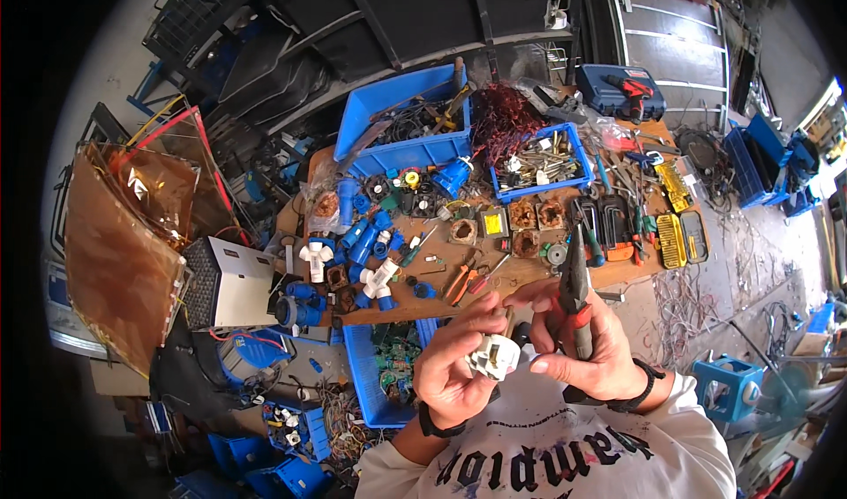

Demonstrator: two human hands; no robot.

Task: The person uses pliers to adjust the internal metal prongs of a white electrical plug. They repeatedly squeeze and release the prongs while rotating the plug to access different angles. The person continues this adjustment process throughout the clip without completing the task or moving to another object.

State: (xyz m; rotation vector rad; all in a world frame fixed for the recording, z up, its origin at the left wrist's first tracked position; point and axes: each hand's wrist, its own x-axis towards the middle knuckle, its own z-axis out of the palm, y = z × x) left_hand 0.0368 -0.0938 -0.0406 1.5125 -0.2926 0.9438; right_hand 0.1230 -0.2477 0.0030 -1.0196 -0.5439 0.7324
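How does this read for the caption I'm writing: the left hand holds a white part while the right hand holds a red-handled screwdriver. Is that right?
Not quite: the right hand holds red-handled pliers, not a screwdriver, as the head view shows. The left hand does hold a white part.

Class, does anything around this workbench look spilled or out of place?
Yes: thin wires lie strewn across the floor right of the table, uncontained, and a dark red tangle sits loose by the blue tray.
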